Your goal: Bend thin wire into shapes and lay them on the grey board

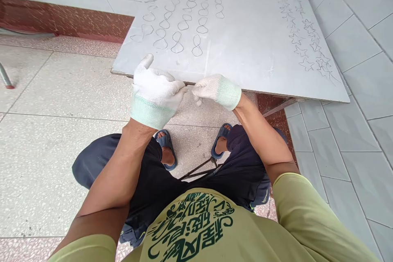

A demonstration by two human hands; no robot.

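Both hands wear white knit gloves with pale green cuffs and meet just off the near edge of a white board (245, 55). My left hand (157, 86) is closed, its fingertips pinched together and its thumb side raised at the board's edge. Facing it, my right hand (215, 89) is pinched too, the fingertips almost touching the left ones. Whatever lies between them is too small or thin to make out. Beyond the hands, a thin wire figure-eight (197, 46) lies nearest on the board, with rows of similar loops behind it.
Along the board's right side lie several thin wire stars (306, 64), some overlapping. Tiled walls (365, 86) border the board at the right and back. Below are speckled floor tiles (61, 151), my sandalled feet and a dark folding frame (199, 168) between my legs.
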